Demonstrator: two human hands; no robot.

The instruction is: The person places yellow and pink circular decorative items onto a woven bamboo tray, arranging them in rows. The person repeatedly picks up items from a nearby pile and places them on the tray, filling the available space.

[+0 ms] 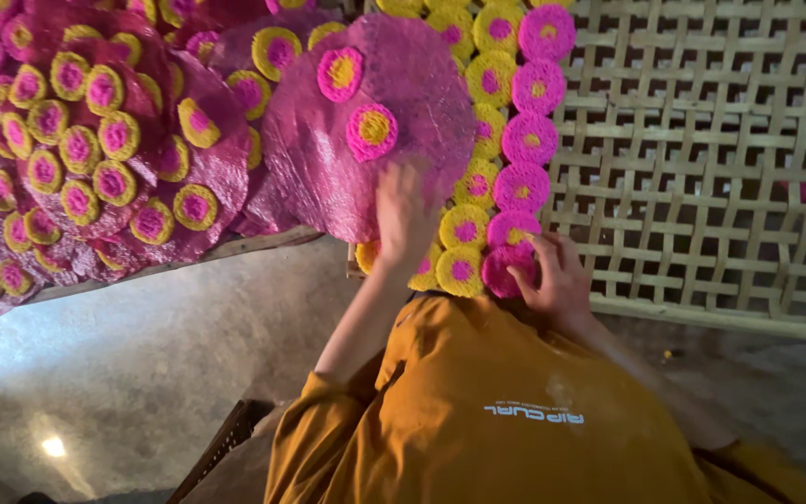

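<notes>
Head view. The left hand [405, 219] is pressing flat, fingers spread, on the lower edge of a large pink disc [366, 126] that is lying tilted over the woven bamboo rack [701, 140]; its grip is wide and closing on nothing. Two small pink-and-yellow rounds [372, 131] are sitting on this disc. The right hand [557, 275] is resting with narrow, curled fingers on a small pink round [507, 269] at the near end of a column of pink rounds [524, 140], six visible in all. Just beside it, a column of yellow rounds [464, 229] is running partly under the large disc. To the left, overlapping pink sheets [95, 140] are carrying many more rounds, too crowded to count. An orange sleeve [478, 411] is covering the foreground.
</notes>
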